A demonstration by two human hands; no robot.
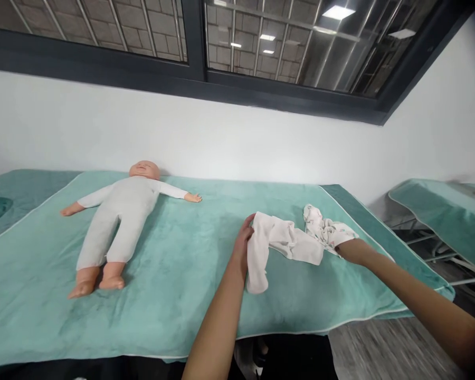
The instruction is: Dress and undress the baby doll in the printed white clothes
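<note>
Off-white baby trousers [283,240], creased and bent at an angle, lie on the green cover. My left hand [244,238] is at their left edge, fingers curled against the fabric in a closed grip. A bunched white baby garment with a small print [323,227] lies just beyond their right end. My right hand [350,250] reaches into this printed cloth, which covers the fingers, so their grip is hidden. To the left, a baby doll [129,206] in a white long-sleeved suit lies on its back, arms spread, apart from both hands.
The soft green cover [174,295] drapes over the table up to the white wall [237,142]. A dark-framed window [206,74] with bars is above. Another green-covered table [443,216] stands at the right, with part of a person or doll at its edge.
</note>
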